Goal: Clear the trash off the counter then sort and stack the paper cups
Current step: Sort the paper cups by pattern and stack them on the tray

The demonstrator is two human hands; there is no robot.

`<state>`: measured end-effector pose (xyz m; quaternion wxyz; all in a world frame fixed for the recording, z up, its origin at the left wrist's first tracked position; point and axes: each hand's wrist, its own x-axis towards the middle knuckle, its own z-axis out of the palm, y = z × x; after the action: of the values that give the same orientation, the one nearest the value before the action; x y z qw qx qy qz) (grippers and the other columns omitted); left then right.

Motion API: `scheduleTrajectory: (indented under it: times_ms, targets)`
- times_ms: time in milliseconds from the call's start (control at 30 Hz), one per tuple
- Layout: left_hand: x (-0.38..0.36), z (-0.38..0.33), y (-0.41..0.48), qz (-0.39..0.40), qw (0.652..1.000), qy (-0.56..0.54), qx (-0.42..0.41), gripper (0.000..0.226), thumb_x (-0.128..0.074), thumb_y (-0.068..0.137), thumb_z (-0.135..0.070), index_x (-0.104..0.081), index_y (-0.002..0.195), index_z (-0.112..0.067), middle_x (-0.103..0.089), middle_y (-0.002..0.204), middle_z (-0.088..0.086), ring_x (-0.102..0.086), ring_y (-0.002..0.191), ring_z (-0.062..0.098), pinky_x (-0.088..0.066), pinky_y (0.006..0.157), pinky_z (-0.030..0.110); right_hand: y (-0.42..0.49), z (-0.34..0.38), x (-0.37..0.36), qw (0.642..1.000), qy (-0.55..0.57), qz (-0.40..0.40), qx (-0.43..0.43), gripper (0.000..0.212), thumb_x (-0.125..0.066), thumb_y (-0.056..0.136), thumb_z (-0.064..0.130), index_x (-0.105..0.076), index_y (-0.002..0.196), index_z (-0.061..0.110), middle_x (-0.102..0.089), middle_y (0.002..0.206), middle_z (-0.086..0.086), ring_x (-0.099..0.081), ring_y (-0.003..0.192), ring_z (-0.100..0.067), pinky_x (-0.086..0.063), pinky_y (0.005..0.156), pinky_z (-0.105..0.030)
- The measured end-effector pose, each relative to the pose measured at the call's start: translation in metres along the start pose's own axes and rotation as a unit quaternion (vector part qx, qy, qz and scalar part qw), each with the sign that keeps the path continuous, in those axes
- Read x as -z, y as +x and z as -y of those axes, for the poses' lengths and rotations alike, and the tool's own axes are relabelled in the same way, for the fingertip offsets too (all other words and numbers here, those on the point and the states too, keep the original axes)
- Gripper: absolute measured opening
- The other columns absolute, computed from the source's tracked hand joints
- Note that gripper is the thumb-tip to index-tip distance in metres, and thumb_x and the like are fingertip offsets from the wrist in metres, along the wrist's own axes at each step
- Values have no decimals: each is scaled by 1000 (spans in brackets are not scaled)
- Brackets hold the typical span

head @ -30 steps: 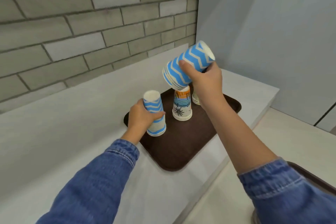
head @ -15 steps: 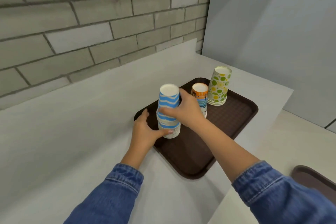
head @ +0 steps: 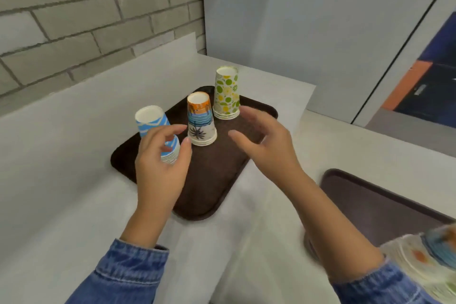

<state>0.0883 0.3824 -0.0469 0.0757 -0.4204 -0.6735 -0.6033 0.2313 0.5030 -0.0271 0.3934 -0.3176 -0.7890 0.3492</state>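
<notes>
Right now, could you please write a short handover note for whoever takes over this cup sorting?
Left hand: open, fingers curled near the blue wavy stack; contact unclear.
Right hand: open and empty above the brown tray.
On the tray, upside down: blue wavy stack, orange beach stack, green citrus stack.
Done: three sorted stacks.
Left: a blurred mixed stack of cups at lower right by the second tray may need sorting.

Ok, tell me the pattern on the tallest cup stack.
Green and yellow citrus circles on white cup stack; head view.
</notes>
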Motion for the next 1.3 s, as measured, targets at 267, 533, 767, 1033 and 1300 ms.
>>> scheduleTrajectory:
  times_ms: [267, 533, 767, 1033, 1300]
  targets:
    - [-141, -54, -71, 222, 967, -124, 13, 20, -66, 82, -16, -63, 92, -33, -61, 94, -12, -56, 87, 7, -44, 71, 13, -113, -47, 187, 919, -232, -316, 43, 26, -68, 84, 13, -66, 110, 6, -62, 113, -11, -55, 110, -17, -38, 98, -16]
    - [-245, -43, -183, 510, 856, 4, 79, 24, -68, 84, -23, -64, 107, -22, -57, 107, -10, -52, 105, 9, -43, 87, 20, -184, -116, 241, 904, -198, -316, -211, 81, -73, 75, 45, -37, 143, 17, -39, 145, 0, -35, 135, -11, -34, 109, -32]
    - [-261, -25, -228, 555, 823, 82, 88, 32, -69, 83, -21, -63, 114, -17, -56, 117, 0, -51, 109, 12, -37, 88, 15, -189, -153, 229, 928, -77, -259, -255, 80, -83, 71, 30, -39, 138, 27, -54, 127, 10, -51, 117, -4, -43, 101, -24]
    - [-261, -10, -231, 463, 854, 210, 110, 55, -63, 88, -16, -42, 138, -8, -43, 135, 12, -41, 125, 26, -37, 103, 34, -153, -168, 219, 957, -23, -184, -223, 61, -83, 69, 33, -44, 115, 39, -51, 109, 30, -53, 99, 7, -43, 89, -13]
    - [-275, -2, -234, 486, 832, 197, 179, 31, -44, 91, 1, -58, 118, -2, -58, 108, 18, -59, 97, 31, -48, 83, 33, -163, -181, 225, 964, -1, -137, -230, 70, -88, 64, 26, -49, 122, 32, -58, 117, 19, -55, 111, 1, -46, 93, -17]
